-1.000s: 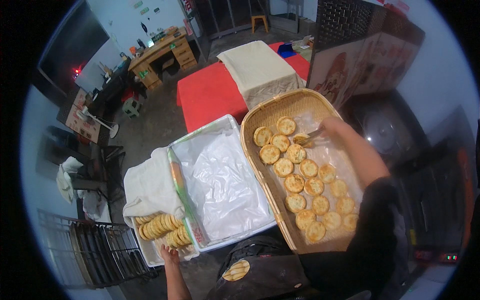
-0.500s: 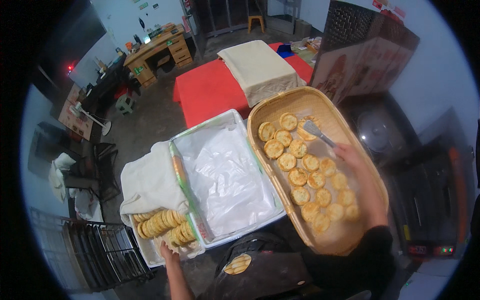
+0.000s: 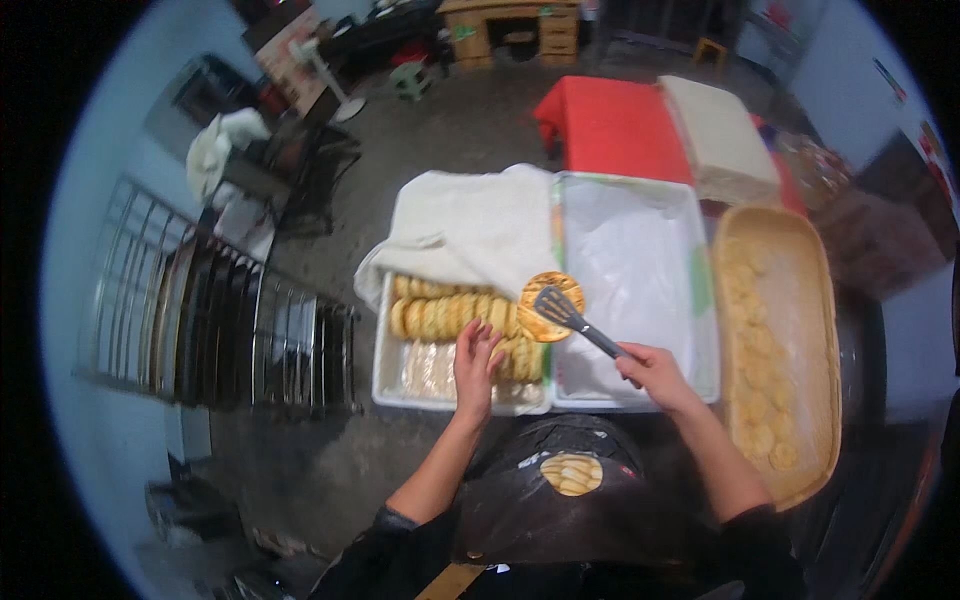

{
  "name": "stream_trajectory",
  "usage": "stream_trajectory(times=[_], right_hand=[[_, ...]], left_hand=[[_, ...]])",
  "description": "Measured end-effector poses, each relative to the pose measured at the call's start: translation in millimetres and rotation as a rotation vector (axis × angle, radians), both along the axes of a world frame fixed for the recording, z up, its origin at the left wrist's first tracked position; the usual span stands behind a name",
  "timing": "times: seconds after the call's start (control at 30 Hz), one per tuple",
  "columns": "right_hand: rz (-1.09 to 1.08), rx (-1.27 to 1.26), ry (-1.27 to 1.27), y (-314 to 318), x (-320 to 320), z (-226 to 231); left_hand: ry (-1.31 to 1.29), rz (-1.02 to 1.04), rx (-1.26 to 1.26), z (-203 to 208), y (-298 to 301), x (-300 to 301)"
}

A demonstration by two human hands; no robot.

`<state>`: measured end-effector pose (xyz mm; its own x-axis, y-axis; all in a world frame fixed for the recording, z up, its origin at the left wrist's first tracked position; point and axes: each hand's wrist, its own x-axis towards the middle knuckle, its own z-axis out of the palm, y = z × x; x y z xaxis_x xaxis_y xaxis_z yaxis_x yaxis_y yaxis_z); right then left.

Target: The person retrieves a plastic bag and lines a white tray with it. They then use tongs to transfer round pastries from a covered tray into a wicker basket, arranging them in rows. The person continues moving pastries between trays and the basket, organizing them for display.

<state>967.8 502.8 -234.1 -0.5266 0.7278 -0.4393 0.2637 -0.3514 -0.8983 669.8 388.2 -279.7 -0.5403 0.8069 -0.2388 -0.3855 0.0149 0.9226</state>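
My right hand grips grey slotted tongs by the handle. At their head is a round, browned flatbread, held above the rim between two white trays. Its underside and the tongs' lower jaw are hidden. My left hand is open and holds nothing, its fingers apart and slightly curled beside rows of flatbreads standing on edge. These rows sit in the left tray, whose far part is covered by a cream cloth.
The right tray is lined with white plastic sheeting. Beyond its right side, a wicker basket holds several more flatbreads. Farther back is a red-covered table with a beige cloth-covered block. A metal rack stands at left.
My right hand has moved left from the basket, bringing a flatbread with the tongs. My left hand is now closer to the bread rows. The view has turned left.
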Motion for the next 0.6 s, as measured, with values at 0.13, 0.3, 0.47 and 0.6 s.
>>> stream_trajectory(times=[0.13, 0.3, 0.47, 0.6], right_hand=[[0.115, 0.157, -0.121, -52.1, -109.9, -28.0], [0.263, 0.38, -0.302, -94.2, -182.6, -43.4], [0.37, 0.463, -0.532, -96.5, -175.3, -31.5], [0.357, 0.407, -0.581, -90.0, -131.0, -21.4]], left_hand=[[0.043, 0.107, -0.128, -6.3, -31.8, -55.4], [-0.034, 0.106, -0.443, -34.7, -51.5, -113.7], [-0.357, -0.055, -0.496, -81.5, -34.4, -136.9], [-0.49, -0.192, -0.429, -128.8, -18.4, -126.7]])
